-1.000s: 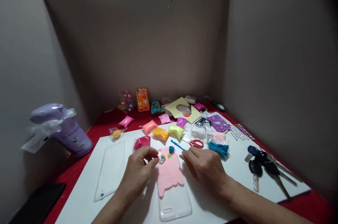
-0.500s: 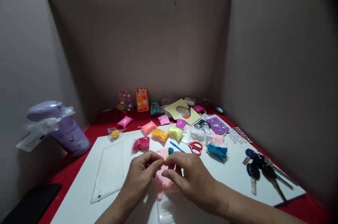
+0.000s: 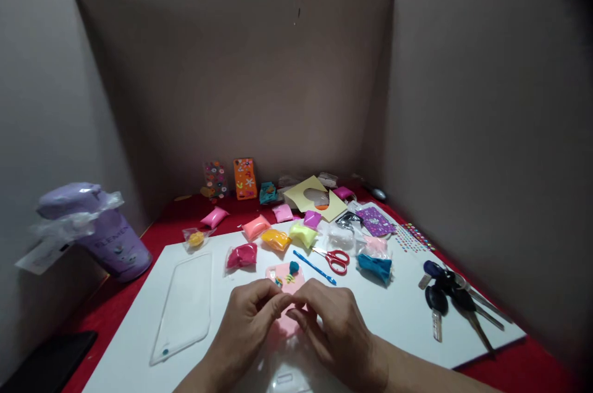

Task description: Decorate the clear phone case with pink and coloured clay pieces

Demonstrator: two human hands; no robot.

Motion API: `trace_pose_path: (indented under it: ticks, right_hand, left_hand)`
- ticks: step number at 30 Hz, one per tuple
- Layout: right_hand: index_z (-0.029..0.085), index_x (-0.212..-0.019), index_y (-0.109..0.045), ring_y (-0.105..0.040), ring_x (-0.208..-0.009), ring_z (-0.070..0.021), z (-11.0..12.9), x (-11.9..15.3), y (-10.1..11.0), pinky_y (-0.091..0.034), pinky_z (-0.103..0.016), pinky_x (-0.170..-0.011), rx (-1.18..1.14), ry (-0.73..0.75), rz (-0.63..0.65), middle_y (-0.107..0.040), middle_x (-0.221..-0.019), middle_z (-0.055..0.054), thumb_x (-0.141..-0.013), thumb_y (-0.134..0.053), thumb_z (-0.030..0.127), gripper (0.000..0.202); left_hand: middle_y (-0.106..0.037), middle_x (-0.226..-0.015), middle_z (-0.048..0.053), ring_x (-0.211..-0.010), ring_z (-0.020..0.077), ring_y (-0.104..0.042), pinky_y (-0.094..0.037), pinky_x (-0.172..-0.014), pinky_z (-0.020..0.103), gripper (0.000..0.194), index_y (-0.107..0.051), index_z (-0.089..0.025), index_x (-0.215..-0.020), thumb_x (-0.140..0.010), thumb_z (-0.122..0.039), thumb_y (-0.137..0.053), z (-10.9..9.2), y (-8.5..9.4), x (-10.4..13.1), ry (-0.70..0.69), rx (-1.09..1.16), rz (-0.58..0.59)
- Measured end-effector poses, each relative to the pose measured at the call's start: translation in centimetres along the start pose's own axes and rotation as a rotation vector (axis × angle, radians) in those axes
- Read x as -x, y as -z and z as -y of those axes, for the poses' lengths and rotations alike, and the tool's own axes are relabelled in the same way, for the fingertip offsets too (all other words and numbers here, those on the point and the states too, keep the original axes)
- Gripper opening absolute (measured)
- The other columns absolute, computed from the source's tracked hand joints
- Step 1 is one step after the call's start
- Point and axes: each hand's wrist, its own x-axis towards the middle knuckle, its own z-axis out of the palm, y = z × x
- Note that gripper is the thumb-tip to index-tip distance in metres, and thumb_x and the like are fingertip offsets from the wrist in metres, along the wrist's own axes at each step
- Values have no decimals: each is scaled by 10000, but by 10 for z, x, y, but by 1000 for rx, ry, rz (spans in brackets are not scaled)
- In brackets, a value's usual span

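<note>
My left hand and my right hand meet at the fingertips, both closed in a pinch. Whatever lies between the fingers is too small or hidden to make out. Directly beneath them is a phone case, its upper part covered in pink clay and its clear lower end bare. On the pink clay sit a teal lump, a small yellow-green piece and a small multicoloured piece. Beyond my right hand lie a blue modelling tool and red-handled scissors.
A clear phone case lies left on the white board. Clay packets, including a crimson one and a blue one, spread behind. Keys lie right; a purple bottle stands left. Decorated cases lean at the back.
My hands have come slightly nearer to me, still pinched together. More of the pink case's top and of the blue tool now shows. The whole view has shifted a little.
</note>
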Motion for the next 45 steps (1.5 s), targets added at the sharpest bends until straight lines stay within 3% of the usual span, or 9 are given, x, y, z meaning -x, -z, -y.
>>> trace_pose_path:
  ticks: [7, 12, 32, 36, 39, 40, 42, 45]
  right_hand:
    - [181, -872, -544, -527, -625, -139, 6, 1, 4, -353, -259, -589, -155, -74, 27, -579, -729, -21, -888, -454, 161, 93]
    - [170, -859, -570, -529, -623, -127, 3, 0, 3, -375, -249, -604, -247, -157, -40, -580, -722, -15, -874, -501, 174, 71]
    - [173, -873, -593, -537, -651, -143, 0, -2, 4, -403, -261, -611, -239, -140, -38, -598, -730, -31, -890, -472, 183, 122]
    - [169, -935, -598, -562, -681, -153, 2, -5, 3, -428, -268, -630, -220, -133, -95, -622, -776, -45, -889, -473, 186, 134]
    - [171, -844, -611, -566, -630, -144, 1, -19, 23, -440, -252, -599, -150, -163, -210, -624, -719, -27, -881, -499, 241, 137]
    - [178, -775, -610, -572, -638, -145, -2, -26, 37, -443, -245, -598, -79, -241, -249, -629, -715, -23, -884, -498, 276, 184]
    - [171, -819, -613, -573, -641, -155, -15, -41, 70, -436, -249, -590, -3, -331, -313, -633, -714, -29, -906, -461, 313, 225]
    - [161, -853, -652, -582, -658, -179, -51, -56, 121, -402, -265, -590, 164, -466, -328, -652, -718, -50, -888, -452, 290, 240]
  left_hand:
    - [-585, -585, 9, -565, 130, -521, -389, -551, 215, 322, -614, -167, -607, -847, -365, -534, 3, -1, 3, -162, -113, -21]
    - [-612, -684, 18, -623, 137, -544, -406, -590, 224, 232, -630, -181, -770, -885, -310, -475, 4, -1, 3, -271, -165, 18]
    - [-602, -693, 11, -616, 131, -541, -418, -573, 223, 196, -595, -191, -786, -892, -283, -459, 5, 0, 0, -329, -225, 16]
    - [-607, -706, 12, -616, 129, -542, -415, -568, 221, 193, -590, -189, -791, -892, -289, -458, 5, 0, -1, -309, -240, -10]
    - [-597, -686, 5, -599, 128, -533, -408, -555, 220, 204, -587, -191, -772, -889, -303, -462, 5, 1, -1, -281, -256, -35]
    - [-593, -680, 3, -594, 128, -528, -407, -553, 221, 206, -587, -193, -770, -888, -307, -462, 5, 2, 0, -274, -260, -40]
    - [-591, -675, 3, -587, 129, -522, -405, -553, 224, 208, -585, -197, -769, -888, -313, -460, 6, 2, 0, -266, -266, -45]
    - [-589, -674, 5, -582, 131, -518, -402, -549, 227, 209, -582, -199, -767, -889, -313, -455, 7, 2, 1, -280, -273, -45]
